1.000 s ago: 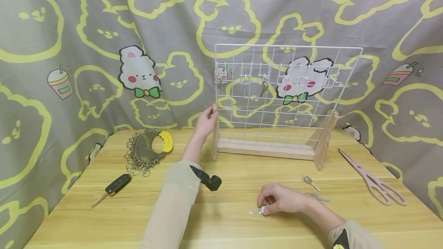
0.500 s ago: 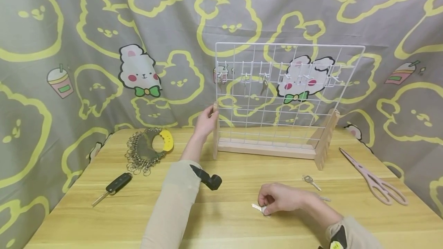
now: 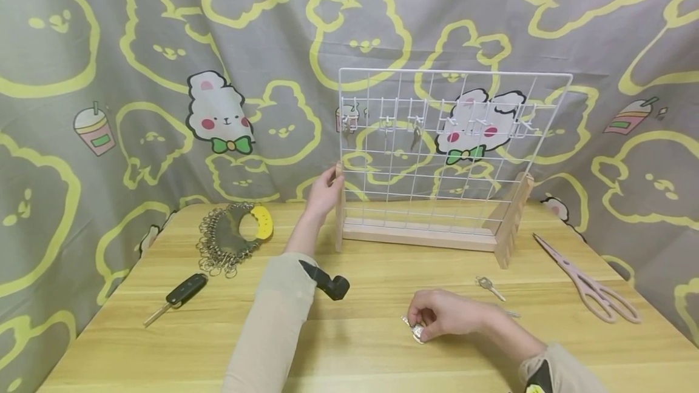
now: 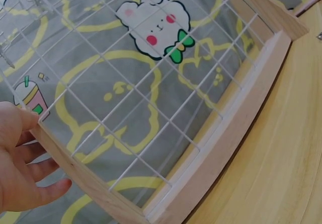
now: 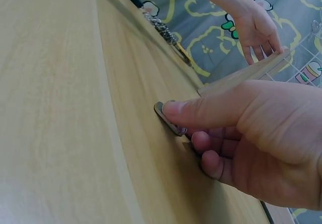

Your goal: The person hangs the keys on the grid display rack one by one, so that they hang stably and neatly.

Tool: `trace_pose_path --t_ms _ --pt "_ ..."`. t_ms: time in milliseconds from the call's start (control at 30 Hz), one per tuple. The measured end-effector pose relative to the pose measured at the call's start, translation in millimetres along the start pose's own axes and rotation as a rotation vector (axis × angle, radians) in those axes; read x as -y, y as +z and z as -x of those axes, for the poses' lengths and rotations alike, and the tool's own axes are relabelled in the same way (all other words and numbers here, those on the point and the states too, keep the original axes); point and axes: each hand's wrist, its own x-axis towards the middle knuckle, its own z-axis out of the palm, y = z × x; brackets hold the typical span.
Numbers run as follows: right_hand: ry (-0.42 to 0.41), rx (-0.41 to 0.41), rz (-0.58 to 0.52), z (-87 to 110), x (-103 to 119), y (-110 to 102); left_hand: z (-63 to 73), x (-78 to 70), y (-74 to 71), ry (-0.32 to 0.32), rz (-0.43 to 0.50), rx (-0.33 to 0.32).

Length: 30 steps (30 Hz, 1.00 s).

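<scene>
My left hand (image 3: 324, 193) grips the top of the left wooden post (image 3: 340, 211) of a white wire grid rack (image 3: 420, 236). In the left wrist view, the fingers and thumb (image 4: 25, 158) meet at that post's top end. My right hand (image 3: 450, 313) pinches a silver key (image 3: 417, 332) between thumb and fingers, just over the tabletop. The right wrist view shows the key's head (image 5: 160, 109) poking out past the thumb; the rest is mostly covered. Small keys, one of them a dangling key (image 3: 416, 136), hang from the left hooks of the grid.
Right of my right hand lie a loose key (image 3: 491, 287) and another key (image 3: 512, 313), partly hidden. Pink-handled scissors (image 3: 590, 290) rest at the right. At the left are a black car key (image 3: 185, 290) and a ring sizer (image 3: 226, 235) with many metal loops.
The key in my right hand has turned: its blade pointed left and now points up-left, with the head toward me. My left hand has stayed on the post.
</scene>
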Motion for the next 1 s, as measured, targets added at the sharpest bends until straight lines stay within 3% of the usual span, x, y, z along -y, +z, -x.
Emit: trace_pose_path --t_ms 300,467,667,1000 --pt "0.069 0.006 -0.005 -4.2 4.3 -1.0 -0.3 -0.2 -0.5 0.006 -0.007 0.001" --pt "0.108 -0.014 -0.113 -0.3 0.3 -2.1 -0.2 -1.0 0.5 0.009 0.007 0.010" --pt "0.108 -0.110 -0.155 6.7 -0.9 -14.8 -0.1 -0.9 0.6 0.005 0.003 0.004" --pt "0.091 -0.252 -0.042 15.4 10.3 -49.5 -0.3 3.0 -0.9 0.013 0.012 0.003"
